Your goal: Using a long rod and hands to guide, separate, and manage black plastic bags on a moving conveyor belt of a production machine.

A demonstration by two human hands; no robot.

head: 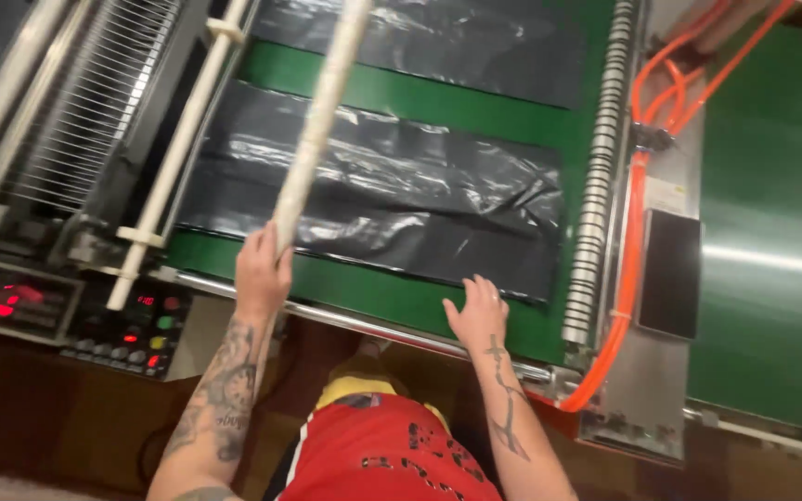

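The left hand [262,269] was clamped around the near end of a long, pale cardboard tube [319,119], fingers wrapped tight, and the tube ran up and away across the machine, slanting toward the top of the view. The right hand [477,311] lay open and flat, fingers spread, right at the near edge of the black plastic sheet [392,186], fingertips touching the film. The two hands were well apart, one at each side of the sheet's near edge.

That glossy, wrinkled black sheet lay spread on the green conveyor belt [392,292], with another black plastic sheet [438,37] farther up the belt, a green strip between them. To the left, two white rods [178,148] crossed a wire grille, and below them sat a dark control panel with red lit displays and buttons [132,329]. On the right, a column of grey rollers [596,176] edged the belt, orange hoses [638,232] curved down beside it, and a black rectangular slab [668,274] rested on the metal frame. Red shorts showed below.
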